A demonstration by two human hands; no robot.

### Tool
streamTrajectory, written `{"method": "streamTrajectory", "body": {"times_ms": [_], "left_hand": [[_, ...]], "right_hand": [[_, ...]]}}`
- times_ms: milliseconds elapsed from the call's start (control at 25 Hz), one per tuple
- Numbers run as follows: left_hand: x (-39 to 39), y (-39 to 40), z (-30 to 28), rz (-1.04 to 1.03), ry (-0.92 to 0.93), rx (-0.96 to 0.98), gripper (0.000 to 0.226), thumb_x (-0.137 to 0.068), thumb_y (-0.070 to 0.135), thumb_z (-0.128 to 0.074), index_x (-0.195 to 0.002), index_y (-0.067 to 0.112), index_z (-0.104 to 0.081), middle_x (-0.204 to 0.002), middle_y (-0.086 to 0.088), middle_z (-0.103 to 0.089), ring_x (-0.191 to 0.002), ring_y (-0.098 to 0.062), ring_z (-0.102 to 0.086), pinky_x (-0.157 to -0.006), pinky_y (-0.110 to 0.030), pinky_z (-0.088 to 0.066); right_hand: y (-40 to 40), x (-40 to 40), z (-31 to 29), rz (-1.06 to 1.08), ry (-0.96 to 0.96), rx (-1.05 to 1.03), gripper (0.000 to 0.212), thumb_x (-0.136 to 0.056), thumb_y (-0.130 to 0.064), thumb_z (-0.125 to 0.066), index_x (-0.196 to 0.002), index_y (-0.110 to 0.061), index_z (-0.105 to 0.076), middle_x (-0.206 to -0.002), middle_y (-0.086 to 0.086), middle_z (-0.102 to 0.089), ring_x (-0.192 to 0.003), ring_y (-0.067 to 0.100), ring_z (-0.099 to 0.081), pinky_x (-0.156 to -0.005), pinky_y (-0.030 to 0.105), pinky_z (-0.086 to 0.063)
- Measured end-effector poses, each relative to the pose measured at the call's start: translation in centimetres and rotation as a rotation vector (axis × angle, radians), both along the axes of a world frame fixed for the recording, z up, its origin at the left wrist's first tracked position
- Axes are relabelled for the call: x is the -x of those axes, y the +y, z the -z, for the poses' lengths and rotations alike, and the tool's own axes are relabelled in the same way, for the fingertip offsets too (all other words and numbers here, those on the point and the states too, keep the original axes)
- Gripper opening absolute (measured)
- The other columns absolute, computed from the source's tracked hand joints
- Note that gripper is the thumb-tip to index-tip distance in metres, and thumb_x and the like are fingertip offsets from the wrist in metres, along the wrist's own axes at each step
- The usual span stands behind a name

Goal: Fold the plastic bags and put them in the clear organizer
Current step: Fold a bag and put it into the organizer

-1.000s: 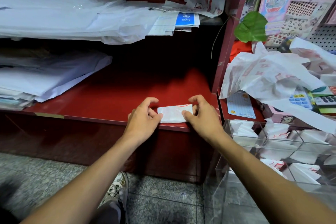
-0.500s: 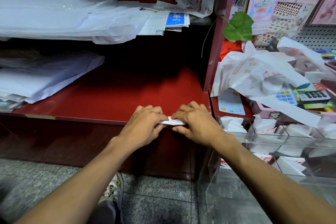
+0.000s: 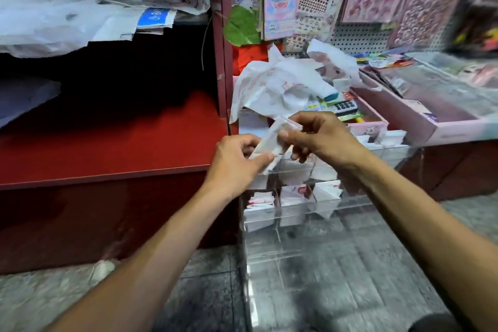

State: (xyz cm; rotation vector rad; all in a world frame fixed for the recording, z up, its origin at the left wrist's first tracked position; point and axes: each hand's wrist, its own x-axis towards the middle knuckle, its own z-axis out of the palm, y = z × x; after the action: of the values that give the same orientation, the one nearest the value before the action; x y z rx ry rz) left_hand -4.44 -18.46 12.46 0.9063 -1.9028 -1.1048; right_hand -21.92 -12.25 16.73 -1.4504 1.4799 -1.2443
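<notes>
From the head camera, your left hand (image 3: 237, 162) and right hand (image 3: 320, 137) both held the folded plastic bag (image 3: 272, 140) in the air, tilted, above the clear organizer (image 3: 336, 205). Your left grip pinched its lower end between thumb and fingers; your right grip pinched its upper end with curled fingers. The organizer stood on the floor just right of the red shelf (image 3: 107, 143), with several folded white bags already in its compartments. Behind it, a loose pile of unfolded plastic bags (image 3: 283, 81) lay beside a calculator (image 3: 343, 106) and a pink tray (image 3: 431, 118).
</notes>
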Motion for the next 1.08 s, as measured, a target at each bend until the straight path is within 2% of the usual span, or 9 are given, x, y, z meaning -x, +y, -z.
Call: {"method": "streamTrajectory", "body": {"times_ms": [80,160,360,480,600,680,800,920,1080], "left_hand": [[3.5,1.5,1.5,-0.025,-0.005,-0.068,0.018,-0.076,0.013,-0.079,-0.086,0.023,-0.068,-0.075,0.004,-0.071,-0.068,-0.011,-0.065,-0.069,-0.031,-0.052],[6.2,3.0,3.0,-0.059,-0.133,-0.045,0.025,-0.078,0.016,-0.073,-0.095,0.028,-0.059,-0.08,0.009,-0.067,-0.078,-0.014,-0.064,-0.072,-0.028,-0.049],[9.4,5.2,5.4,0.163,-0.348,-0.192,0.049,-0.088,0.007,-0.057,-0.13,0.03,-0.045,-0.11,0.007,-0.066,-0.084,-0.014,-0.057,-0.069,-0.027,-0.042],[9.9,4.7,6.1,0.156,-0.389,-0.204,0.053,-0.09,0.01,-0.058,-0.136,0.032,-0.042,-0.114,0.007,-0.065,-0.087,-0.014,-0.058,-0.065,-0.025,-0.043],[10.4,4.7,6.5,0.166,-0.404,-0.18,0.05,-0.09,0.009,-0.057,-0.134,0.031,-0.046,-0.117,0.007,-0.064,-0.09,-0.012,-0.057,-0.066,-0.022,-0.041],[10.7,4.7,6.7,0.174,-0.402,-0.171,0.047,-0.09,0.01,-0.058,-0.131,0.03,-0.049,-0.117,0.006,-0.064,-0.087,-0.011,-0.056,-0.067,-0.021,-0.04],[10.8,4.7,7.0,0.164,-0.391,-0.164,0.043,-0.089,0.012,-0.059,-0.128,0.029,-0.052,-0.115,0.005,-0.064,-0.086,-0.011,-0.056,-0.072,-0.023,-0.041],[10.7,4.6,7.1,0.173,-0.403,-0.137,0.041,-0.09,0.01,-0.057,-0.127,0.029,-0.053,-0.114,0.008,-0.064,-0.081,-0.007,-0.054,-0.07,-0.021,-0.04],[11.0,4.7,7.5,0.276,-0.425,-0.262,0.061,-0.086,0.001,-0.049,-0.137,0.032,-0.041,-0.121,0.009,-0.061,-0.081,-0.009,-0.058,-0.052,-0.016,-0.042]], "right_hand": [[1.8,3.3,0.7,0.071,-0.024,-0.051,0.005,-0.089,-0.005,-0.068,-0.088,0.0,-0.067,-0.069,0.012,-0.066,-0.053,0.018,-0.059,-0.048,0.022,-0.049],[3.4,6.7,1.6,0.159,-0.07,-0.068,0.005,-0.089,-0.003,-0.067,-0.086,0.001,-0.065,-0.059,0.006,-0.062,-0.051,0.016,-0.058,-0.049,0.023,-0.051],[5.5,11.6,6.1,0.321,-0.06,-0.194,0.003,-0.087,0.001,-0.069,-0.084,0.0,-0.067,-0.06,0.003,-0.063,-0.052,0.012,-0.056,-0.049,0.019,-0.048],[5.7,12.2,8.0,0.285,0.025,-0.25,0.003,-0.087,0.005,-0.067,-0.085,0.006,-0.066,-0.058,0.003,-0.062,-0.046,0.006,-0.055,-0.045,0.016,-0.044],[5.6,12.4,8.9,0.272,0.075,-0.263,0.01,-0.086,0.005,-0.069,-0.078,-0.001,-0.067,-0.06,0.004,-0.062,-0.048,0.008,-0.055,-0.048,0.018,-0.046],[5.3,12.3,9.6,0.242,0.213,-0.263,0.013,-0.084,0.002,-0.072,-0.076,-0.008,-0.068,-0.063,0.003,-0.063,-0.054,0.01,-0.056,-0.053,0.02,-0.047],[4.6,12.2,10.2,0.237,0.555,-0.212,0.017,-0.084,-0.004,-0.072,-0.075,-0.018,-0.068,-0.064,-0.008,-0.061,-0.061,0.01,-0.055,-0.062,0.024,-0.044],[4.2,12.1,9.9,0.24,0.666,-0.2,0.013,-0.086,-0.009,-0.071,-0.078,-0.019,-0.068,-0.069,-0.003,-0.062,-0.067,0.017,-0.059,-0.064,0.028,-0.046],[4.3,12.6,8.9,0.428,0.277,-0.17,0.011,-0.088,-0.005,-0.067,-0.082,-0.012,-0.07,-0.066,0.003,-0.065,-0.053,0.013,-0.055,-0.052,0.027,-0.046]]}}
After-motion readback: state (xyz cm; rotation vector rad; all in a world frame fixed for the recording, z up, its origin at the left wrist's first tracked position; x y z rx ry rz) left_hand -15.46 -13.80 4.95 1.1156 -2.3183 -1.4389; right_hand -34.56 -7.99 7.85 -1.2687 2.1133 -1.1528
